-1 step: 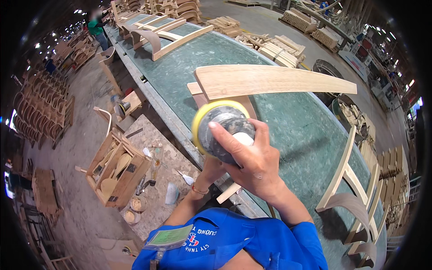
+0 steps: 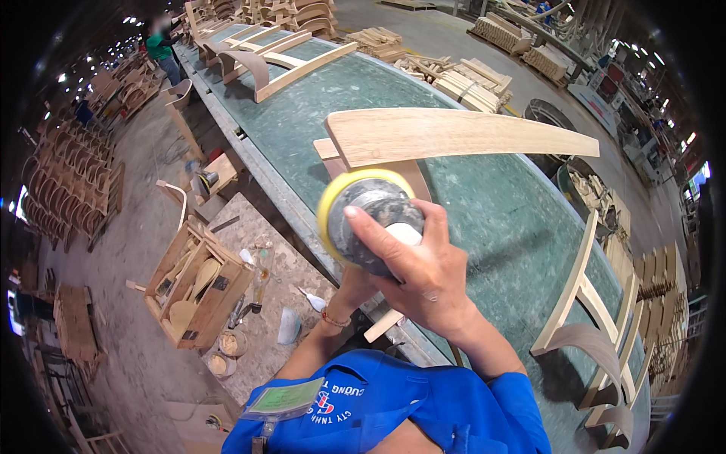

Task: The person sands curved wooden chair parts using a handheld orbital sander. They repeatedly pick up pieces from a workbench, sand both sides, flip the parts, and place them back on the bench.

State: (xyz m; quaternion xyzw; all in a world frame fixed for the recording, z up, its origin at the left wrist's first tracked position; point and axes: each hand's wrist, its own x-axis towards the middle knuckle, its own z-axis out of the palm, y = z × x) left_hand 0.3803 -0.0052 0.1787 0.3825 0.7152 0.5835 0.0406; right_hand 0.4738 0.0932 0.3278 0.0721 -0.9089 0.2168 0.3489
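Nothing has shifted since the earlier frame. The right hand grips the round orbital sander, fingers wrapped over its grey top, its yellow pad pressed on the curved wooden chair part lying on the green table. The left hand sits under the sander, mostly hidden, so its grip cannot be told. A green rectangular badge hangs on the blue shirt at the lower edge. Left, on the floor, stands a wooden crate.
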